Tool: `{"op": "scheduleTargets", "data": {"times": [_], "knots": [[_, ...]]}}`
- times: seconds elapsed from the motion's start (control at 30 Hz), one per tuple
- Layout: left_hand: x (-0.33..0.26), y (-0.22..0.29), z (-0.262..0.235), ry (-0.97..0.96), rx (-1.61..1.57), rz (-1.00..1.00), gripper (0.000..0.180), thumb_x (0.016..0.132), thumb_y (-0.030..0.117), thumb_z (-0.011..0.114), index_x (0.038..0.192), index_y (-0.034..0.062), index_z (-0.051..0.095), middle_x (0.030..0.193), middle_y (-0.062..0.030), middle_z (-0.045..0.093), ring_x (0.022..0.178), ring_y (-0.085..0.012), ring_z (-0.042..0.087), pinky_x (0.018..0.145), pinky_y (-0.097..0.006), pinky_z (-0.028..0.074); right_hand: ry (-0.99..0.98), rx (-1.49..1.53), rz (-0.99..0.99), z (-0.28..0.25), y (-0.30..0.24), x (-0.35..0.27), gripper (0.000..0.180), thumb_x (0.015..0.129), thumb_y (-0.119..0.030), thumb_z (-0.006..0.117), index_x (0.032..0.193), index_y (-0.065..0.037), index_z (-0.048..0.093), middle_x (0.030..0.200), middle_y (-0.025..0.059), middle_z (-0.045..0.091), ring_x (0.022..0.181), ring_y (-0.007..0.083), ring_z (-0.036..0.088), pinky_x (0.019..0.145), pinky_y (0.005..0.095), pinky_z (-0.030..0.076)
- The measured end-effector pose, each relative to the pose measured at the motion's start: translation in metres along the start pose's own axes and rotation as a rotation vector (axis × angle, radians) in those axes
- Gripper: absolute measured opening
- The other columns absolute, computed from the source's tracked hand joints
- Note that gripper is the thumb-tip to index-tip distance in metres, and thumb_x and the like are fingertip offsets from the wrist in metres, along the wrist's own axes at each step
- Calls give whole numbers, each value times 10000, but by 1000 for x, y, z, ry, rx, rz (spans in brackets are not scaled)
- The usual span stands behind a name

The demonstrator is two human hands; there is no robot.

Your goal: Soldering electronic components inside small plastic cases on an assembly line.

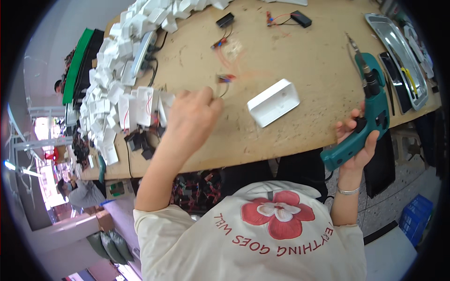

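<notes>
My right hand (354, 147) is wrapped round the handle of a green soldering gun (374, 110), its thin metal tip pointing to the far side of the table. Over the middle of the table my left hand (194, 117) is closed. A dark wire runs from its fingertips to a small red circuit board (227, 78), blurred by motion; whatever else lies inside the fingers is hidden. Between my hands sits an open white plastic box (274, 103). Farther back lie another wired circuit board (218, 43) with a black case (225, 19), and a second black case (301, 18) with red wires.
White plastic boxes (105, 70) are heaped along the left and far edge, around a power strip (143, 54). Black cases (140, 143) lie at the near left. A metal tray (375, 21) and a black tool stand at the right. Another person (84, 192) is at the far left.
</notes>
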State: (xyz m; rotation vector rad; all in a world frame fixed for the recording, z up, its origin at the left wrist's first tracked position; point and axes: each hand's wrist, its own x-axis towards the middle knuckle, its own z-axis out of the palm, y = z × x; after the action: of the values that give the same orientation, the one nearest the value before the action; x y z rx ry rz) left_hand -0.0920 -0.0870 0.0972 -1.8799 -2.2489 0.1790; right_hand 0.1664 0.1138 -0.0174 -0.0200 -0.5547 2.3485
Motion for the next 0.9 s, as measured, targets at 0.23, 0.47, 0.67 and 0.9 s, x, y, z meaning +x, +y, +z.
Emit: {"op": "scheduleTargets", "data": {"times": [0.23,0.47,0.67,0.9], "knots": [[-34,16,-15,46,-405,37,233,633,111,676,853,60,616,874,-71,543,683,-227,548,625,-341,427,-23,-34,8,-5,-3,5,742,795,-300,656,1350,-26,247,1197,119,480,991,184,535,946,407,399],[-2,33,33,308,-666,-115,529,620,202,737,1060,13,513,897,-121,551,824,-294,553,664,-377,437,6,-145,-11,2,-3,1,736,803,-297,648,1343,-1,245,1257,163,418,1004,201,530,905,365,431],[-13,36,45,124,-549,-87,618,649,270,711,1141,-6,459,914,-158,555,869,-325,549,759,-398,442,-24,-180,61,29,12,1,711,830,-300,611,1351,-2,230,1303,213,362,1015,222,536,847,321,473],[-39,37,39,59,-618,-329,404,658,279,695,927,-4,591,886,-128,555,827,-304,556,715,-384,423,-18,-274,132,42,24,4,681,835,-306,600,1342,0,265,1361,248,278,1058,242,530,847,317,487]]}}
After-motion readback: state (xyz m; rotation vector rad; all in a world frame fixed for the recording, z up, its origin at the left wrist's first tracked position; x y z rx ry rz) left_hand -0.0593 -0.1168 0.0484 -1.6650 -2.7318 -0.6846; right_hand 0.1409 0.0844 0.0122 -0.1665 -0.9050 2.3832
